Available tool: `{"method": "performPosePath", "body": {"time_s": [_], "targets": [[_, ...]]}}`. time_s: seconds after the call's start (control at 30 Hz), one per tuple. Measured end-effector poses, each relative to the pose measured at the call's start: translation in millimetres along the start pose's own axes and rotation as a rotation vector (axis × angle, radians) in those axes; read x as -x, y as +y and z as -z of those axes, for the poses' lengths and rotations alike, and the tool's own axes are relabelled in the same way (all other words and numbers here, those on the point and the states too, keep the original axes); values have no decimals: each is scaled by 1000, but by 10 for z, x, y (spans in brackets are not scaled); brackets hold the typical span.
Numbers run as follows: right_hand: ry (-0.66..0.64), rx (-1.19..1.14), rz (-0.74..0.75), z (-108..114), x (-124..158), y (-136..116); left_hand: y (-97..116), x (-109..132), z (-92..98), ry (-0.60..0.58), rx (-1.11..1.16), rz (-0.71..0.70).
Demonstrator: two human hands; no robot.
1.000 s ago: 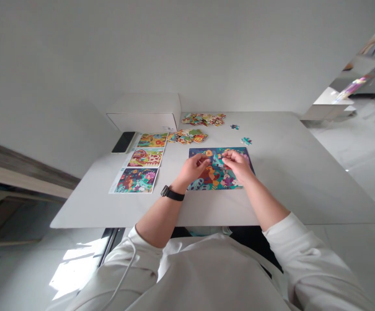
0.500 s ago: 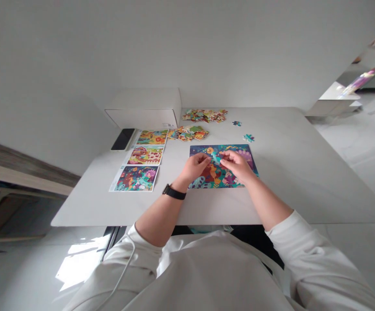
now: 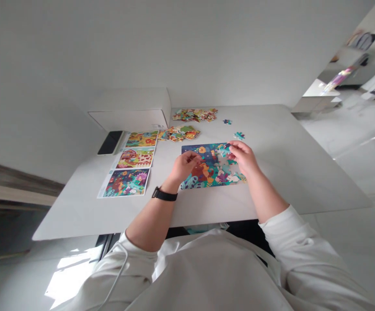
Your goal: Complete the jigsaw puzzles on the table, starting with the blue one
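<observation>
A colourful jigsaw puzzle [image 3: 203,179] lies on the table before me, its picture mostly joined, with pale gaps on the right side. My right hand [image 3: 244,159] is over its upper right part, thumb and fingers closed on a teal and dark puzzle piece [image 3: 225,149]. Over the puzzle's left side is my left hand [image 3: 184,165], its fingers curled and pinched together; whether anything is between them is hidden. Beyond the puzzle lie two loose pieces, a teal one [image 3: 239,136] and a dark blue one [image 3: 227,122].
Two heaps of loose pieces, a far heap [image 3: 195,115] and a nearer heap [image 3: 180,133], lie beside a white box [image 3: 127,119] against the wall. Left of the puzzle are a picture sheet [image 3: 127,182] with three scenes and a phone [image 3: 110,142].
My hands have moved apart from the teal piece they both held. My right hand has gone to the puzzle's upper right with a piece; gaps there now show. The view has shifted slightly.
</observation>
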State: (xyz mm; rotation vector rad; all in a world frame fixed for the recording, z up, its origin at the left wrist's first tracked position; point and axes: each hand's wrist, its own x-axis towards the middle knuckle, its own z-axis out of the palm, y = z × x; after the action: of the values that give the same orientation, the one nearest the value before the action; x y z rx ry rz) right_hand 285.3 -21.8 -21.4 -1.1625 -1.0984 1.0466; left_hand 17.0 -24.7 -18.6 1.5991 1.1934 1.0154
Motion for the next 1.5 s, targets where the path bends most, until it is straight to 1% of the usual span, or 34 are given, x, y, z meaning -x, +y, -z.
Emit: {"method": "performPosePath", "body": {"time_s": [0.1,0.2,0.3,0.37,0.43,0.5,0.57,0.67,0.73,0.8,0.9,1.0,1.1,1.2,1.27,1.37,1.43,1.5], "targets": [[-54,48,27,-43,19,10,-8,-1,-22,-7,-4,19],[-175,100,40,-130,56,50,11,22,-50,-41,-35,8],[-286,140,53,-220,107,103,1,37,-77,-145,-11,8],[-330,175,66,-264,139,134,-25,33,-92,-209,3,7],[-354,209,76,-285,157,155,-49,24,-101,-237,7,8],[-345,235,101,-283,160,160,-57,19,-105,-227,35,28],[-300,276,157,-266,158,150,-45,18,-102,-176,71,66],[-244,409,299,-246,174,115,-15,18,-92,-59,97,101],[-262,522,414,-254,205,88,-9,14,-89,-15,109,106],[-301,618,514,-277,242,61,-19,8,-91,-13,127,112],[-319,711,604,-314,287,26,-44,0,-102,-39,124,125],[-292,771,646,-329,308,-6,-48,-3,-109,-44,116,134],[-300,801,655,-328,312,-25,-33,-4,-107,-48,107,138],[-328,787,648,-294,284,-36,-28,-5,-99,-77,71,126],[-343,759,635,-224,236,-58,-40,-4,-95,-83,27,97],[-332,720,593,-42,132,-122,-66,6,-90,-73,-72,38],[-310,723,541,101,64,-161,-74,18,-85,-88,-170,-11],[-315,739,491,229,8,-172,-67,31,-80,-113,-269,-76]]}}
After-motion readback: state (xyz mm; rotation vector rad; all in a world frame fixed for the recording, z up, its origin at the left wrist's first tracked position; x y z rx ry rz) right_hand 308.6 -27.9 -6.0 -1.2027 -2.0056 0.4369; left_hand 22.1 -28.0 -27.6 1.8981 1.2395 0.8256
